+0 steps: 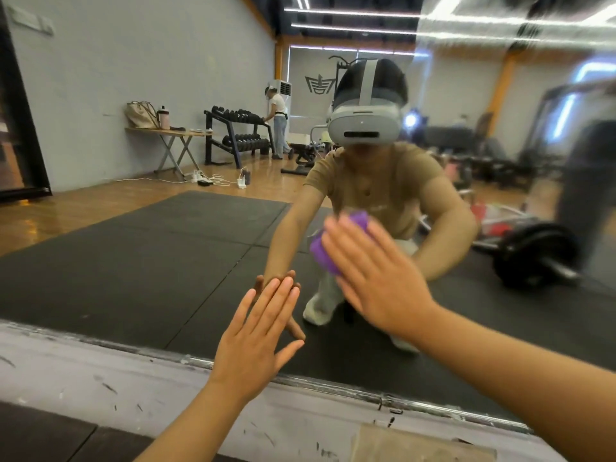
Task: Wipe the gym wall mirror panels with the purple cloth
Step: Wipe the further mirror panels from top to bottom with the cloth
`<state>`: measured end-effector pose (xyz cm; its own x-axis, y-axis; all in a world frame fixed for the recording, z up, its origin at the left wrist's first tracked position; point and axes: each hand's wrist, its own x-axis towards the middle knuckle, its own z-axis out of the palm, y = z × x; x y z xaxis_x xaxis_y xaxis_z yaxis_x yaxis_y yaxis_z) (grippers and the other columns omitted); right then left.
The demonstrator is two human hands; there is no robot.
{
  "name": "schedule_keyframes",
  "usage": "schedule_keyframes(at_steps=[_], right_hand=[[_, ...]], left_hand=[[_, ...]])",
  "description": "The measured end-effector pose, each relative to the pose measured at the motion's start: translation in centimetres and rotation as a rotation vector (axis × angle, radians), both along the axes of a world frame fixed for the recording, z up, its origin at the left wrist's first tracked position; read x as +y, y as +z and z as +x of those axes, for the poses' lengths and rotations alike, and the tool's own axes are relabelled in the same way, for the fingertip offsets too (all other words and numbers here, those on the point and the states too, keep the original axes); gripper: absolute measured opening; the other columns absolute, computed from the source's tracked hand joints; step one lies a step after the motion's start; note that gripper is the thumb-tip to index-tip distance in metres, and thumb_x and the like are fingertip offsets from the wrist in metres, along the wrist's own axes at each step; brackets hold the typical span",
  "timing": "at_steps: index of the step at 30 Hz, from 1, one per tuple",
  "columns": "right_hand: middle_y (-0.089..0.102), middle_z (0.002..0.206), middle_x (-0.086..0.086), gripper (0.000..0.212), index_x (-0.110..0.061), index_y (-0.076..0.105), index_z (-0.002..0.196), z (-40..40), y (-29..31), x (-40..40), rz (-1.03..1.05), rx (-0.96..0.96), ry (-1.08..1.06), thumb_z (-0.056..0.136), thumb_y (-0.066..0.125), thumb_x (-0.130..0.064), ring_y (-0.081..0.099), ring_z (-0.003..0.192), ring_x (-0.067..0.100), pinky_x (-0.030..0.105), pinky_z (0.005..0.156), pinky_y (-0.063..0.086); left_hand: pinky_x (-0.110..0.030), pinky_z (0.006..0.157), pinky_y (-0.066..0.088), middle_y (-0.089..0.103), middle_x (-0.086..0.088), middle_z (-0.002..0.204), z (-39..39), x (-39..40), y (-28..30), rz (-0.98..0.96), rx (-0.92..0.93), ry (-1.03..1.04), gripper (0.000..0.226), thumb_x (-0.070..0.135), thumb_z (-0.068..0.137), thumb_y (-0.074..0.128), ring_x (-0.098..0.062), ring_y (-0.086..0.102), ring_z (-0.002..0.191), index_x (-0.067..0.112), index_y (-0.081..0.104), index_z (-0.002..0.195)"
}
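So the mirror [166, 261] is one big panel here, filling most of the view above a scuffed white ledge [100, 371]; if there's a second panel, I can't spot the seam. Two hands on the glass. The left hand [256, 338] sits flat, fingers straight and together, holding nothing, probably just bracing while crouched low. The right hand [376, 278] is spread flat too, pressing the one purple cloth [321, 253] against the mirror at about chest height in the reflection. An open palm makes sense there, since it spreads pressure for wiping. It's a bit blurred.
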<state>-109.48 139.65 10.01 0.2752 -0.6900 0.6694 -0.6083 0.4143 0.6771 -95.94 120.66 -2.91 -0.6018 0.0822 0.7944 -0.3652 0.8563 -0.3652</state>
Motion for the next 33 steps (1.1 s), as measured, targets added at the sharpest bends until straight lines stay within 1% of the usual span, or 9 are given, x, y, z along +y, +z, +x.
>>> schedule_keyframes(at_steps=[6,11,15,18,20,23,26,30,33], right_hand=[[-0.007,0.169,0.012,0.096,-0.005,-0.002,0.161,-1.6,-11.6,4.4,0.505,0.193,-0.173,0.090,0.056,-0.035,-0.007,0.156,0.029,0.046,0.125,-0.013],[-0.005,0.169,0.007,0.095,-0.006,-0.001,0.161,-2.0,-10.8,5.1,0.544,0.229,-0.161,0.087,0.053,-0.031,-0.005,0.156,0.025,0.044,0.125,-0.011],[0.017,0.166,0.009,0.069,-0.007,0.023,0.159,-1.9,-3.1,4.7,0.208,0.128,-0.058,0.099,0.049,-0.027,0.018,0.153,0.025,0.041,0.127,0.004],[0.023,0.163,0.015,0.060,-0.001,0.029,0.156,-1.6,3.2,5.1,-0.111,0.017,-0.057,0.106,0.048,-0.028,0.025,0.152,0.029,0.042,0.127,0.011],[0.020,0.164,0.017,0.060,0.002,0.027,0.156,-1.6,4.4,5.2,-0.266,-0.118,-0.077,0.108,0.046,-0.027,0.022,0.153,0.032,0.045,0.127,0.013],[0.019,0.163,0.020,0.059,0.006,0.026,0.155,-1.2,1.8,4.6,-0.365,-0.240,-0.045,0.108,0.044,-0.024,0.018,0.153,0.036,0.047,0.126,0.014],[0.017,0.165,0.018,0.064,0.003,0.021,0.157,-0.8,-4.5,3.7,-0.223,-0.190,-0.058,0.105,0.046,-0.025,0.016,0.154,0.034,0.046,0.126,0.014],[-0.005,0.169,0.014,0.076,-0.003,0.006,0.160,-0.4,-13.5,4.4,0.064,-0.098,-0.151,0.100,0.044,-0.028,-0.001,0.156,0.028,0.042,0.127,0.001],[-0.012,0.169,0.011,0.110,-0.005,-0.004,0.160,-0.2,-17.3,5.6,0.287,-0.124,-0.248,0.083,0.070,-0.031,-0.001,0.155,0.026,0.041,0.126,-0.007]], left_hand=[[-0.045,0.123,0.017,0.012,-0.011,0.168,0.2,0.7,0.3,0.081,0.017,-0.050,0.082,0.059,0.096,0.039,-0.025,0.016,0.154,0.010,0.020,0.159],[-0.045,0.123,0.018,0.015,-0.014,0.167,-0.1,1.1,2.6,0.173,0.088,-0.084,0.083,0.060,0.096,0.039,-0.028,0.017,0.154,0.011,0.019,0.160],[-0.045,0.124,0.017,0.010,-0.013,0.168,-0.2,0.6,2.8,0.148,0.045,-0.072,0.084,0.062,0.096,0.037,-0.028,0.014,0.155,0.013,0.015,0.161],[-0.044,0.124,0.017,0.008,-0.013,0.169,-0.5,0.8,2.5,0.174,0.054,-0.101,0.082,0.061,0.098,0.035,-0.028,0.013,0.155,0.014,0.013,0.161],[-0.045,0.124,0.017,0.007,-0.012,0.169,-0.5,0.8,2.5,0.184,0.054,-0.116,0.082,0.061,0.099,0.035,-0.028,0.012,0.155,0.014,0.011,0.162],[-0.044,0.124,0.015,0.005,-0.012,0.169,-0.5,0.8,2.5,0.190,0.052,-0.125,0.082,0.060,0.099,0.035,-0.029,0.011,0.155,0.015,0.009,0.162],[-0.044,0.125,0.015,0.007,-0.013,0.169,-0.4,0.8,2.5,0.193,0.050,-0.128,0.081,0.059,0.099,0.037,-0.029,0.011,0.155,0.014,0.011,0.161],[-0.044,0.125,0.015,0.011,-0.015,0.168,-0.3,0.9,2.4,0.197,0.053,-0.125,0.081,0.059,0.098,0.037,-0.029,0.013,0.155,0.012,0.016,0.160],[-0.045,0.124,0.016,0.014,-0.016,0.167,-0.2,1.0,2.5,0.206,0.035,-0.118,0.082,0.059,0.097,0.039,-0.030,0.013,0.155,0.011,0.019,0.160]])
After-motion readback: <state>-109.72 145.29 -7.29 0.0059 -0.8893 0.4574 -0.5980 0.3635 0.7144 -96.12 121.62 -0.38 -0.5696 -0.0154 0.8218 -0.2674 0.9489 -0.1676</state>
